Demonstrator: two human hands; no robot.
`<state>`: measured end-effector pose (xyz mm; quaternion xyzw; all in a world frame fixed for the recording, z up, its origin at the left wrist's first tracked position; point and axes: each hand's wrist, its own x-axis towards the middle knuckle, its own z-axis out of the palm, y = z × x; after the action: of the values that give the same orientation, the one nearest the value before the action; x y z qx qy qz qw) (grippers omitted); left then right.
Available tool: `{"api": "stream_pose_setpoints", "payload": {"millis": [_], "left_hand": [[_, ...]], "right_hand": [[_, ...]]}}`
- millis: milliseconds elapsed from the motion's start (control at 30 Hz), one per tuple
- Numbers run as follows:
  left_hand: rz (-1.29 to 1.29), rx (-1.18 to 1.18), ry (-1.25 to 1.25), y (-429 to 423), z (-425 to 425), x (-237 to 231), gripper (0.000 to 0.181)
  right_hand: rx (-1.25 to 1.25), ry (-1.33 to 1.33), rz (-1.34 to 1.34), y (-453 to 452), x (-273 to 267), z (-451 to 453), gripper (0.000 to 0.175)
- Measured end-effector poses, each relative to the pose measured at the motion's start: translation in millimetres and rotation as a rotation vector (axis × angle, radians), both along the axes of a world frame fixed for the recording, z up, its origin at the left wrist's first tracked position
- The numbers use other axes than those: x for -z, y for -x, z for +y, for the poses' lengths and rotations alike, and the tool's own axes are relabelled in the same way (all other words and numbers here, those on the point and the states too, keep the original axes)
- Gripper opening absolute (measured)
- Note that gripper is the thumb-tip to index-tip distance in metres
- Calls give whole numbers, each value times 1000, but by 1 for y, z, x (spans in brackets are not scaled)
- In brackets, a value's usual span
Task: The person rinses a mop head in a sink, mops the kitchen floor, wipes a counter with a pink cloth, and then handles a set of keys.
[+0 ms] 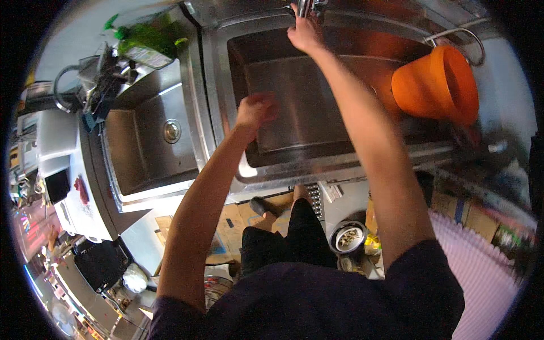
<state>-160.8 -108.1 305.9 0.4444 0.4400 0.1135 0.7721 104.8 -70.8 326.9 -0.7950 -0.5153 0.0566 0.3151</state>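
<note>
My right hand (307, 33) reaches to the far edge of the large steel sink basin (297, 97), at the chrome faucet (305, 8). One finger points up beside the spout; the picture's edge cuts off the faucet top, and I cannot tell whether the hand grips it. My left hand (257, 111) hovers over the basin's left side, motion-blurred, with its fingers loosely bent and nothing visible in them. An orange plastic bucket (418, 87) lies tilted at the basin's right end, its mouth facing right.
A smaller sink basin with a drain strainer (172, 131) adjoins on the left. Behind it stand a green spray bottle (148, 44) and dark cloth or plastic (102, 70). Below the counter are a bin (348, 238) with scraps and flattened cardboard (229, 225) underfoot.
</note>
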Motion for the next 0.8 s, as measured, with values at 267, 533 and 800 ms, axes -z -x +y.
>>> {"api": "stream_pose_setpoints", "payload": {"millis": [267, 533, 800], "left_hand": [[-33, -578, 361, -180, -10, 166, 31], [6, -699, 326, -146, 26, 190, 38], [-138, -677, 418, -112, 64, 163, 45]], "right_hand": [[-191, -96, 925, 104, 29, -114, 36], [-206, 79, 1423, 80, 101, -43, 21], [-104, 107, 818, 59, 236, 56, 19]]}}
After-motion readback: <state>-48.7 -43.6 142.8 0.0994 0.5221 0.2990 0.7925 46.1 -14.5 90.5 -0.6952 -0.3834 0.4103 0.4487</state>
